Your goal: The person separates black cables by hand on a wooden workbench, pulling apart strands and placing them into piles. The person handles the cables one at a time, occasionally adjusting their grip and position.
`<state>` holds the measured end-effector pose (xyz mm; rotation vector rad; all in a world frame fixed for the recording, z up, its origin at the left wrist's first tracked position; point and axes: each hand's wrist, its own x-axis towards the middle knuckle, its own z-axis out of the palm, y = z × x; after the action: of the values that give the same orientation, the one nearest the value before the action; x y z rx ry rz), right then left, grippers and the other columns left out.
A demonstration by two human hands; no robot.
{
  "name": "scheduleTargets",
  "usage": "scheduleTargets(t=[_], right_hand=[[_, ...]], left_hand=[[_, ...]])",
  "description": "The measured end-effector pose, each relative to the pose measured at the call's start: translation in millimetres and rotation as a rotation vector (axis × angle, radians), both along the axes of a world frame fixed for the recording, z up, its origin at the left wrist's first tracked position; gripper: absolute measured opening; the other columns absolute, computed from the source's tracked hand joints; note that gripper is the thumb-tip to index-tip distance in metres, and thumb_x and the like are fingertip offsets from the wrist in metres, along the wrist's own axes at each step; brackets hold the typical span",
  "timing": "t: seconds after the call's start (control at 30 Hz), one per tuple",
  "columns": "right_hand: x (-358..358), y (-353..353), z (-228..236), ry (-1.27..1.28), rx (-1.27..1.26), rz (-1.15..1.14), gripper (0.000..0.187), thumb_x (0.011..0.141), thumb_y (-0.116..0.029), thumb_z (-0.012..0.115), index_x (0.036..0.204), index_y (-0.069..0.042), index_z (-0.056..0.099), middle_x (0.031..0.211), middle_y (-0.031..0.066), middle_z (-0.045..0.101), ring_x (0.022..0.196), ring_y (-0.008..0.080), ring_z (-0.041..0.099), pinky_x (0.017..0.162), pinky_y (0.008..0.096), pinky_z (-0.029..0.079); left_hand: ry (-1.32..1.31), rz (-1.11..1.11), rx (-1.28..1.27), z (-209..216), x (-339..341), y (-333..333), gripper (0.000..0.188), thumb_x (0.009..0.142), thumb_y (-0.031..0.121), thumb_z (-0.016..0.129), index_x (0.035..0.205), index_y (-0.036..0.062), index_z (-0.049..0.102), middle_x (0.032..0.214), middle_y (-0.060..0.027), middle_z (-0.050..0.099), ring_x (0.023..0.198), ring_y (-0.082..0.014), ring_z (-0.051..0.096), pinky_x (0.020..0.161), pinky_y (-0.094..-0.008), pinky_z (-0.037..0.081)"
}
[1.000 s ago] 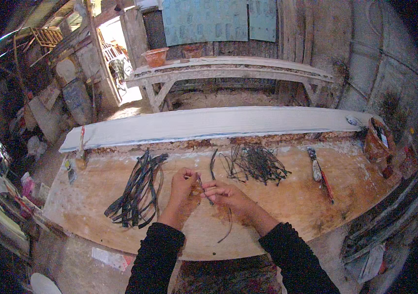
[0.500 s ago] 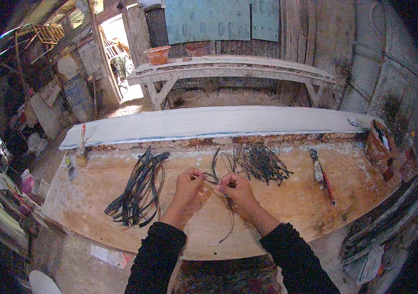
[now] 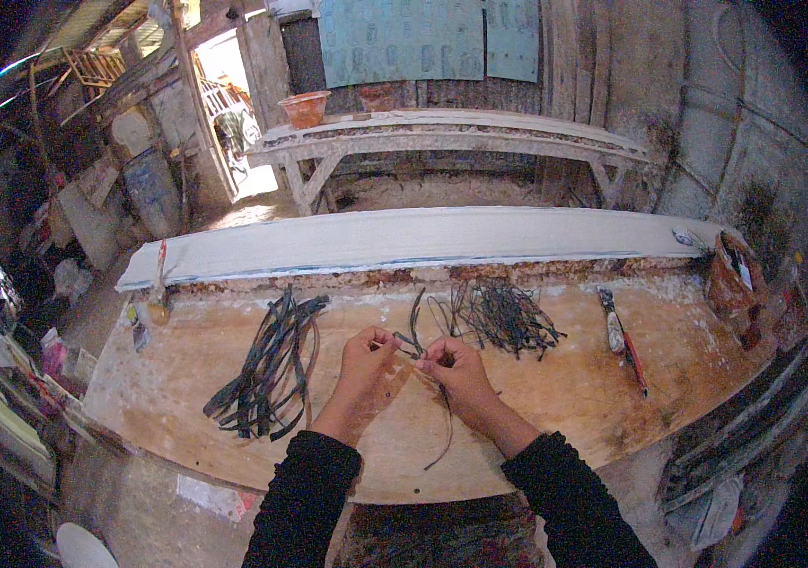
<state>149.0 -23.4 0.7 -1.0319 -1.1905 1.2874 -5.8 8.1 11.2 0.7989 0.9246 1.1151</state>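
1. The left hand (image 3: 366, 358) pinches a thin dark strip (image 3: 407, 343) between thumb and fingertips, its grip narrow.
2. The right hand (image 3: 453, 367), just beside it, also grips the strip with thumb and fingers brought together; a length trails below it toward the near edge.
3. Just beyond the fingertips, another dark length (image 3: 416, 310) points away; whether it joins the held strip cannot be told.
4. Left of the hands, a loose bundle of wider dark strips (image 3: 267, 364) lies on the wooden tabletop (image 3: 167, 398).
5. Beyond the right hand, thin dark pieces lie in a tangled pile (image 3: 518, 317).
6. Farther right lies a red-handled tool (image 3: 634, 364).
7. A long whitish board (image 3: 404, 241) runs along the far side, with an orange-brown container (image 3: 728, 284) near its right end.
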Motion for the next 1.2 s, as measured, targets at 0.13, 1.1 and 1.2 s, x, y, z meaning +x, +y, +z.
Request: scheduleTargets(t=[0.13,1.1,1.2], right_hand=[[-2.6,-4.9,7.9,-0.057,-0.035,-0.029,0.013,0.077,-0.001,0.064,0.075,-0.005,0.052,0.072,-0.0027,0.052,0.067,0.0060,0.047,0.061,0.0215,0.039],[21.5,32.7,-35.9,-0.356,0.288,-0.441,0.005,0.079,-0.005,0.063,0.082,-0.003,0.059,0.070,-0.0014,0.048,0.067,0.0079,0.044,0.059,0.0239,0.037],[24.3,33.1,-28.8,-0.452,0.292,-0.500,0.008,0.081,-0.006,0.061,0.088,-0.003,0.062,0.071,-0.0004,0.048,0.067,0.0090,0.045,0.061,0.0250,0.039]], left_hand=[[-0.018,0.043,0.007,-4.9,-0.9,1.4,0.010,0.083,0.007,0.060,0.082,0.0057,0.051,0.074,-0.0021,0.045,0.059,-0.0121,0.045,0.055,-0.0303,0.048],[0.134,-0.065,0.106,7.1,0.5,-7.0,0.004,0.086,0.011,0.055,0.086,0.0079,0.053,0.067,-0.0020,0.049,0.055,-0.0115,0.049,0.047,-0.0269,0.046],[0.258,-0.335,0.198,7.6,-4.4,-13.1,0.005,0.086,0.012,0.056,0.087,0.0071,0.054,0.070,-0.0019,0.054,0.057,-0.0114,0.052,0.049,-0.0270,0.046]])
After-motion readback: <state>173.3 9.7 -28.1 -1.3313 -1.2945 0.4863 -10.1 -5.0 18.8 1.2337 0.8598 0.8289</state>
